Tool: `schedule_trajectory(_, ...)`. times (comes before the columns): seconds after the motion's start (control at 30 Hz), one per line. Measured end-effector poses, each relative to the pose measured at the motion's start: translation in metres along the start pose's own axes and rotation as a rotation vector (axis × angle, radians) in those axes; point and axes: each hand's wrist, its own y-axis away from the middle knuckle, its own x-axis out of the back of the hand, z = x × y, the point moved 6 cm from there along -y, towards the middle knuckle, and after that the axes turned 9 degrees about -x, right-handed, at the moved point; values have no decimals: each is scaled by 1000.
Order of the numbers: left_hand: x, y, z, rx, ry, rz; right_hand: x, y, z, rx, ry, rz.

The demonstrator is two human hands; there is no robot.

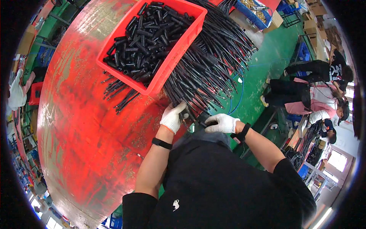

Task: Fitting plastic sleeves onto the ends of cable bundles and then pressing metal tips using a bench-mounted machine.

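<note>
My left hand [171, 117], in a white glove, is at the table's edge by the lower ends of the black cables [202, 65]. Its thumb and fingers are closed on what looks like a black cable, with a small light-coloured round end showing beside the thumb. Just to the right, my right hand [223, 124], also gloved, has its fingers bent round a dark piece [203, 118] whose kind I cannot make out. Above the left hand, a red plastic crate [175, 63] full of short black ribbed sleeves [152, 36] rests over part of the cable bundle.
The worn red table [87, 126] spreads to the left. Beyond the cables, a blue bin [253, 13] holds small brass-coloured parts. A blue hose [241, 95] lies on the green floor [267, 49]. Several people [312, 93] are at the right, near another workbench.
</note>
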Motion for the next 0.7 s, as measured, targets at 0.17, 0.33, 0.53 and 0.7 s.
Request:
schedule_trajectory(0.17,7,-8,-10,-32,7,22,-4,1,2,19,-34,-18)
schedule_trajectory(0.33,1,-8,-10,-27,-17,23,-8,-3,-1,-138,-239,-106)
schedule_trajectory(0.53,1,-9,-8,2,-74,75,4,-38,-38,-95,-215,20)
schedule_trajectory(0.7,35,4,4,-34,-23,116,37,-86,-89,-112,-25,142)
